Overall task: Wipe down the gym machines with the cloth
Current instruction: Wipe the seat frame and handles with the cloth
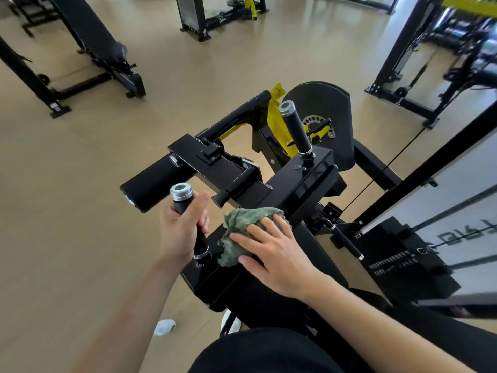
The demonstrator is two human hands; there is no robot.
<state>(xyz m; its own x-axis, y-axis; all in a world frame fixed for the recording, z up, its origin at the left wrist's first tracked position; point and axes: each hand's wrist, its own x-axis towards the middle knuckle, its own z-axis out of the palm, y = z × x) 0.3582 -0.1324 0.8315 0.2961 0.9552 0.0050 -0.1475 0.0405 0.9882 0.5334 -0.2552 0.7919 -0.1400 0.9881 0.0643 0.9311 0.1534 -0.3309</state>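
A black and yellow gym machine [301, 184] fills the middle of the view. My left hand [180, 232] grips its near upright handle [185, 203], a black grip with a silver cap. A crumpled green cloth [242, 224] lies on the machine's black top surface beside that handle. My right hand [274, 251] presses flat on the cloth with straight, spread fingers. A second upright handle [295, 127] stands farther away on the same frame. A black foam roller pad [156, 184] sticks out to the left.
A black incline bench [88, 49] stands at the far left and another black and yellow machine [215, 12] at the far middle. A cable tower frame [403, 57] and a weight stack [408, 262] stand on the right. Beige floor lies between them. My white shoe [164, 327] shows below.
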